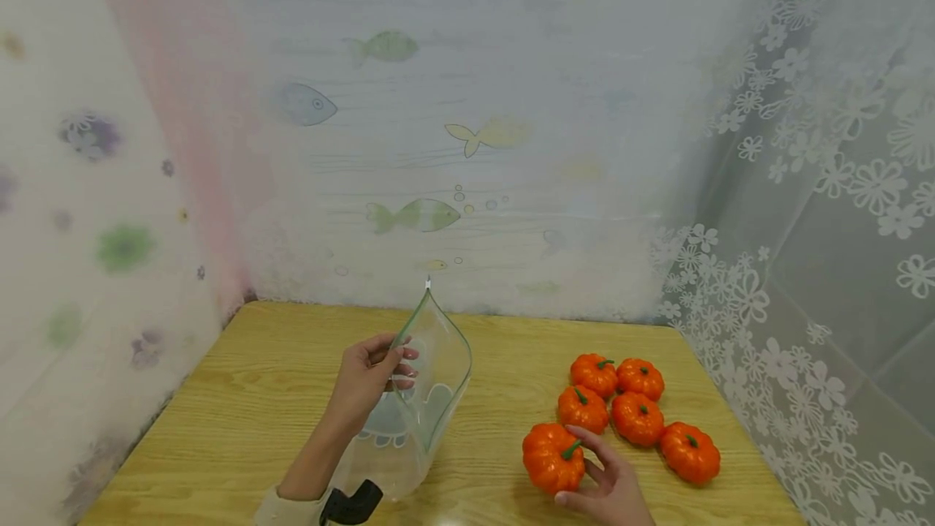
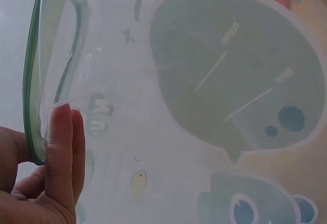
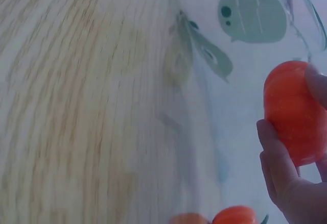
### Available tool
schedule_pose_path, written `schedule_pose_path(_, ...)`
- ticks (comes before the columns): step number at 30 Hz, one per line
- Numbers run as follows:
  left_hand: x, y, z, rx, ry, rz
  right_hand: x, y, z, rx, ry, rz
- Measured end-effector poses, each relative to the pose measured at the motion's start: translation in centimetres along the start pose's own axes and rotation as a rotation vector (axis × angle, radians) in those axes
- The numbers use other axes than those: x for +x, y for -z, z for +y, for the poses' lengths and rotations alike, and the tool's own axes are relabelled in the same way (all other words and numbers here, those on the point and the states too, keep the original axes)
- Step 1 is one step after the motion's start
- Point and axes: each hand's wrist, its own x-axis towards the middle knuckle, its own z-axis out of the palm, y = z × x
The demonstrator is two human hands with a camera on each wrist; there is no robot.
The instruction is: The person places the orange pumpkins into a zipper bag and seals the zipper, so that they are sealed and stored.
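Note:
My left hand (image 1: 368,373) pinches one edge of a clear zip bag (image 1: 442,355) with a green-lined mouth. The mouth gapes upward, and a white slider sits at its top corner. Pale printed shapes and a speech bubble (image 2: 235,66) show on the bag's side in the left wrist view. To the right, my right hand (image 1: 609,487) grips a small orange pumpkin (image 1: 549,458) with a green stem, thumb and fingers round its side. In the right wrist view this pumpkin (image 3: 292,114) appears with the bag (image 3: 204,132) behind it.
Several more orange pumpkins (image 1: 638,419) stand grouped on the right side of the wooden table (image 1: 277,380). A white curtain with printed fish (image 1: 416,215) hangs behind the table. Flower-patterned translucent sheeting (image 1: 782,372) borders the right side, and another printed sheet (image 1: 124,246) the left.

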Motion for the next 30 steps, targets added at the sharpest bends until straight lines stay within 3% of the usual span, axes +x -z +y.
schedule_pose_path(16,-0.1,-0.3,-0.3,0.021,0.013,-0.005,-1.0,-2.4,-1.8,0.104,-0.001,-0.164)
schedule_pose_path(30,-0.1,-0.5,-0.5,0.016,-0.004,-0.001,-1.8,-4.0,-3.7,0.057,-0.002,-0.134)
